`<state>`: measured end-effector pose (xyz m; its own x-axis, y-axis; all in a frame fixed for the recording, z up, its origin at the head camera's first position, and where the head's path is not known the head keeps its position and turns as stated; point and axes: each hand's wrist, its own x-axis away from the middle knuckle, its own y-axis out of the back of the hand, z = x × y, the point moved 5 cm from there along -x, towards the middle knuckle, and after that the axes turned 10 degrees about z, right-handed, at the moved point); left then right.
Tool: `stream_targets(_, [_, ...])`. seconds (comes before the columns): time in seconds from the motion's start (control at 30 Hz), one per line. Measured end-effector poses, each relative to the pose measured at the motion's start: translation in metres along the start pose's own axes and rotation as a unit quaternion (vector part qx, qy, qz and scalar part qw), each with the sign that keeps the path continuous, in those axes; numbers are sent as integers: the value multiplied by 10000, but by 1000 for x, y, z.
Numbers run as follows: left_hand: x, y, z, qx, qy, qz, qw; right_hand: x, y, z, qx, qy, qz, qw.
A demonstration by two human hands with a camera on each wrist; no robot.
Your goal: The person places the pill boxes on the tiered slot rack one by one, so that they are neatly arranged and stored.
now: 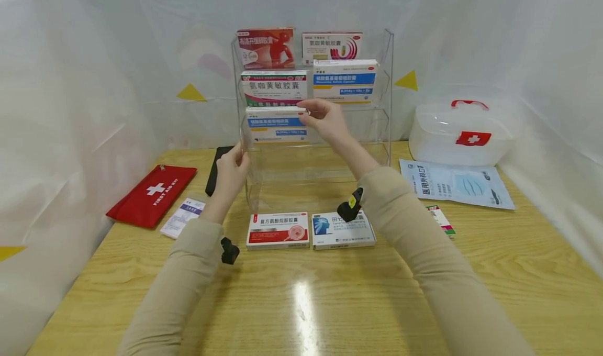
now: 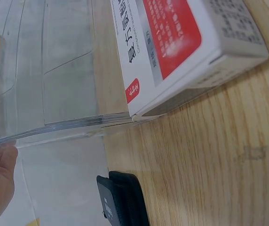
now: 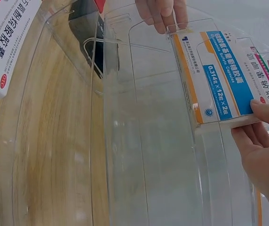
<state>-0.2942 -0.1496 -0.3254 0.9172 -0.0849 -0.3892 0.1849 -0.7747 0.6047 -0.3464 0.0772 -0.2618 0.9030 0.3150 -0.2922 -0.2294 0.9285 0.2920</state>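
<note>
A clear acrylic display rack (image 1: 320, 162) stands on the table with medicine boxes on its upper tiers. My right hand (image 1: 326, 119) pinches the right end of a white and blue medicine box (image 1: 275, 125), which sits at the left of the third tier from the top. Its thumb lies on the box's printed front in the right wrist view. My left hand (image 1: 232, 166) grips the rack's left side edge, with fingers (image 2: 5, 157) at the clear panel. Just above the held box is a green and white medicine box (image 1: 275, 88); another white and blue box (image 1: 345, 81) stands to its right.
Two boxes fill the top tier, a red one (image 1: 266, 48) and a white one (image 1: 332, 46). Before the rack lie a red and white box (image 1: 278, 230) and a blue and white box (image 1: 343, 233). A red pouch (image 1: 153, 196) lies left; a first-aid case (image 1: 459, 133) and mask packet (image 1: 457, 183) right.
</note>
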Motion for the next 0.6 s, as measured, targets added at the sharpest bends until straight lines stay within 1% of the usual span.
stream_targets(0.17, [0,0,-1,-34,-42,-48,10000,-1,-4,3,94,115,-12,9999])
stream_targets(0.37, [0,1,0,-61,13,-76,10000,-1,-7,6,225,316,-25,9992])
stream_targets(0.47, [0,1,1,-53,24,-79,10000,-1,-7,6,259,323,-5,9991])
stream_targets(0.6, [0,0,1,-52,-17,-75,10000,0,-7,5,407,201,73,9989])
